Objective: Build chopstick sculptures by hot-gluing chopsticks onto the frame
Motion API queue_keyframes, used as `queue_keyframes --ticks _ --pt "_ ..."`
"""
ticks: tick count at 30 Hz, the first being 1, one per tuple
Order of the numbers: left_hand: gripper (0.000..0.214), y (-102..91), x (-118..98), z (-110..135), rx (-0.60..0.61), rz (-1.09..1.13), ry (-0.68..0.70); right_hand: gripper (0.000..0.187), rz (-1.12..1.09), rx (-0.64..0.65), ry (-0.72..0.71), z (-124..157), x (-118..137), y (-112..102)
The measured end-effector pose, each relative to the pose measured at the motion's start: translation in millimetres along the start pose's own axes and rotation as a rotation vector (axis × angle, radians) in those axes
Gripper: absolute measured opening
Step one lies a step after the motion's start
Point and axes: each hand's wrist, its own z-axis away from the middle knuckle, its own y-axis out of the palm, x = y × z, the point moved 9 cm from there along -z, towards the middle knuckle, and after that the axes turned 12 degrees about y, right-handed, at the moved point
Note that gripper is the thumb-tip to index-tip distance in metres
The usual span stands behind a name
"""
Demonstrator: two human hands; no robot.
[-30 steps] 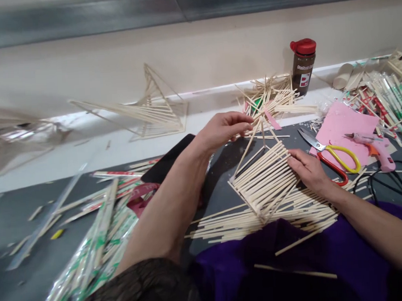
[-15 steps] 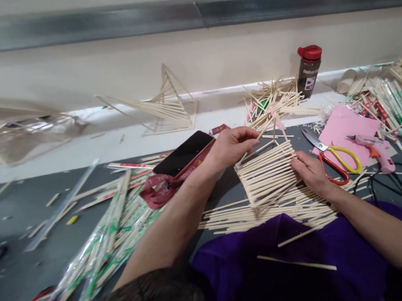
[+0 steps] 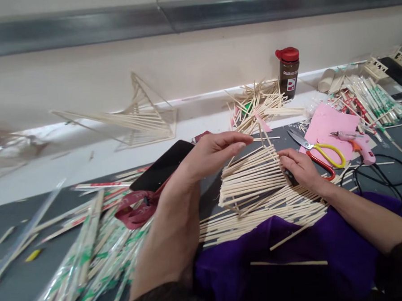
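A small frame of wooden sticks (image 3: 251, 172), its side covered by a row of parallel sticks, is tilted above the table. My right hand (image 3: 299, 168) grips its right edge between thumb and fingers; some fingertips are hidden behind it. Just above the frame's upper left corner, my left hand (image 3: 214, 152) has its fingers stretched out and the thumb apart, with nothing visible in it. Under the frame, many loose sticks (image 3: 221, 228) lie side by side, close to a purple cloth (image 3: 227, 266) over my lap. One stick (image 3: 289, 263) rests on my lap.
Scissors (image 3: 317, 151), pink paper (image 3: 332, 125) and a glue gun (image 3: 362, 148) with its black cord lie right. Behind are a stick pile (image 3: 259, 102), a bottle (image 3: 289, 74) and a larger stick model (image 3: 148, 122). A phone (image 3: 161, 166) and wrapped chopsticks (image 3: 91, 246) lie left.
My left hand has opened from a pinch at the frame's top and moved slightly off it. The frame has turned and tilted a little in my right hand. The view has shifted right.
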Motion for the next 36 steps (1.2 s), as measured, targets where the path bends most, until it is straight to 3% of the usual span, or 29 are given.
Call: queue_keyframes --ticks 8,15,18,22,29,36 --pt "0.037 21.3 -17 -4 0.177 -0.005 0.131 0.028 -0.052 -0.04 0.053 -3 6 -16" --pt "0.035 12.1 -26 -5 0.011 0.016 0.178 0.027 0.051 -0.068 0.078 -16 27 -36" --pt "0.034 17.1 -26 -7 0.03 -0.04 0.188 0.029 -0.089 -0.046 0.153 -27 26 -35" --pt "0.033 16.9 -33 -7 0.051 -0.146 0.236 0.032 -0.231 -0.084 0.139 -37 23 -29" --pt "0.036 3.0 -38 5 0.017 -0.07 0.236 0.033 -0.246 -0.043 0.102 -36 11 -18" --pt "0.037 18.7 -27 3 0.025 -0.185 0.242 0.036 -0.255 0.018 0.094 -38 4 -14"
